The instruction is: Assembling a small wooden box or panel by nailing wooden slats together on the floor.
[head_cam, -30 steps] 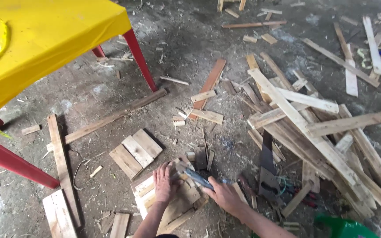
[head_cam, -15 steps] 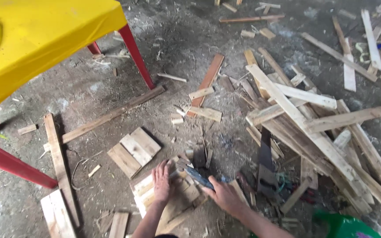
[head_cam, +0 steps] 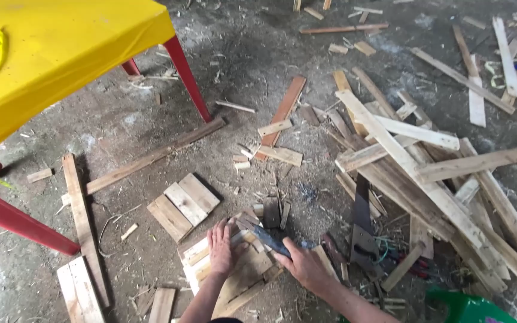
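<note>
Down on the dirt floor (head_cam: pixel 121 128): left hand (head_cam: pixel 221 247) spread flat on stacked wooden boards (head_cam: pixel 234 269), right hand (head_cam: pixel 304 267) clamped around a dark blade tool (head_cam: pixel 268 237). Handsaw (head_cam: pixel 362 230) and plank heap (head_cam: pixel 426 173) just right; yellow table (head_cam: pixel 49 54) upper left.

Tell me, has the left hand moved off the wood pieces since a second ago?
No. The left hand still presses flat on the small boards, just below the square panel, as it did before.

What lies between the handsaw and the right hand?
In the head view, one dark wooden-looking handle lies between the handsaw and the right hand.
</note>
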